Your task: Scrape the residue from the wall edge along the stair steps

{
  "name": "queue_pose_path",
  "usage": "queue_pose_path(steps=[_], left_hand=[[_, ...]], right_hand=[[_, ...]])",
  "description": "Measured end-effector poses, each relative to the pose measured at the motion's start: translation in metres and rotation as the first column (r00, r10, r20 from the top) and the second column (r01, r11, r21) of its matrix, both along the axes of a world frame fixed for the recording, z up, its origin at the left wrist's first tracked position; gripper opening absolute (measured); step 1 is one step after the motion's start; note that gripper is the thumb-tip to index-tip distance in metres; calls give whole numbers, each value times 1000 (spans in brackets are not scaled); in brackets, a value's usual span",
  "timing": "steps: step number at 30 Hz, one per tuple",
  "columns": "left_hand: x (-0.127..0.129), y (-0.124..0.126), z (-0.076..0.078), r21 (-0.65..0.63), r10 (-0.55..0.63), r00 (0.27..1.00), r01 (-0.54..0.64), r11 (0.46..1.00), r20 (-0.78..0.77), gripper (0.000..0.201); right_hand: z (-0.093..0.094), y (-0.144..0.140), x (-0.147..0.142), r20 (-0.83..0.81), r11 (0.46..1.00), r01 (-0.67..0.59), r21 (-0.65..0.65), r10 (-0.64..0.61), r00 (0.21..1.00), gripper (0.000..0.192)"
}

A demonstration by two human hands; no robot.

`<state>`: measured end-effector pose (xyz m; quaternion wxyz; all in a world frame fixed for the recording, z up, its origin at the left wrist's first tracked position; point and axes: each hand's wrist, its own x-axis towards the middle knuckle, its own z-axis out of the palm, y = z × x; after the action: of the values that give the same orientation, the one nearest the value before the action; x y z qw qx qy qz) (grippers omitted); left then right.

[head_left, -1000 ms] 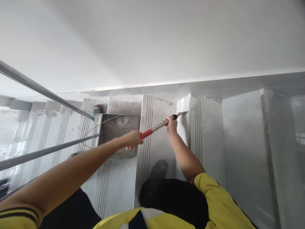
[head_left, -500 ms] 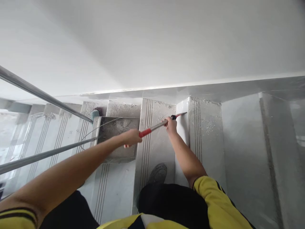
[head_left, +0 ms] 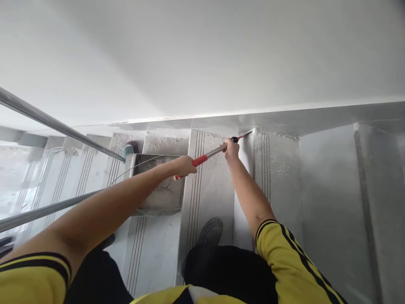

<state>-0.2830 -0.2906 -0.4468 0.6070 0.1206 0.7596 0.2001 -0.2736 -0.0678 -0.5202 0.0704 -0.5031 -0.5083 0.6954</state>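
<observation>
Both hands are closed round a long-handled scraper (head_left: 215, 150) with a metal shaft, a red grip and a thin blade seen nearly edge-on. My left hand (head_left: 185, 166) wraps the rear of the shaft behind the red grip. Farther forward, my right hand (head_left: 232, 150) grips the shaft near its black collar. The blade end is at the upper edge of a stair riser (head_left: 246, 147), close to the wall. Chips and dust lie on the grooved tread (head_left: 281, 164) beyond that riser.
A large metal dustpan (head_left: 164, 204) with debris inside sits on a lower step at left. Beside it is a greenish broom head (head_left: 128, 150). Metal poles (head_left: 53, 122) cross the left side. The white wall (head_left: 202, 59) runs along the stairs; my shoe (head_left: 211, 231) stands on a tread.
Both hands and the scraper have moved up and slightly right, bringing the blade nearer the wall along the riser. The dustpan and broom stay in place.
</observation>
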Motion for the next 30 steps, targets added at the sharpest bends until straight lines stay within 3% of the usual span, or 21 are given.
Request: queue_pose_path(steps=[12, 18, 20, 26, 30], left_hand=[[-10, 5, 5, 31, 29, 999, -30, 999, 33, 40], [62, -9, -1, -16, 43, 991, -42, 999, 123, 38], [71, -7, 0, -17, 46, 994, -44, 999, 104, 38], [30, 19, 23, 0, 64, 997, -64, 998, 45, 45], [34, 9, 30, -4, 30, 995, -29, 1000, 98, 44]], right_hand=[[5, 6, -14, -32, 999, -20, 45, 22, 999, 11], [3, -9, 60, -63, 999, -35, 34, 38, 997, 18], [2, -8, 65, -63, 999, -47, 26, 48, 997, 20], [6, 8, 5, -68, 996, 26, 81, -20, 997, 19], [10, 1, 24, -78, 999, -8, 52, 12, 997, 19]])
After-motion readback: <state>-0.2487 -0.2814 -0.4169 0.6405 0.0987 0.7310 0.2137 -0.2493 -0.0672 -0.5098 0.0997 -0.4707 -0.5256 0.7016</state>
